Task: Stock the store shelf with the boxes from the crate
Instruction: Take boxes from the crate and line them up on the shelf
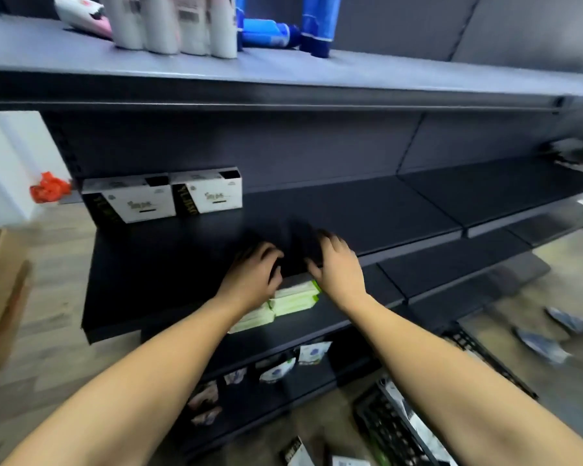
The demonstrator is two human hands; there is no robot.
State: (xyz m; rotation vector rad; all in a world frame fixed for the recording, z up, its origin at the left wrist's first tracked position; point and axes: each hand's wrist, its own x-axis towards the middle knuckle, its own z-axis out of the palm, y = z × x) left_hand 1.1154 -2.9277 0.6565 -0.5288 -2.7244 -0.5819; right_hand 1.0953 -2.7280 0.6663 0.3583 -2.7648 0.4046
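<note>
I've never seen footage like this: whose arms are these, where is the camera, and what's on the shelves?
No machine here: a person wears one camera on the head, looking down at their own left hand and right hand. Both reach over the middle shelf, where two white-and-black boxes stand at the back left. Between the hands is a dark blur, perhaps a box; whether the fingers grip it is unclear. Green packs lie one shelf lower, and a black crate sits on the floor.
</note>
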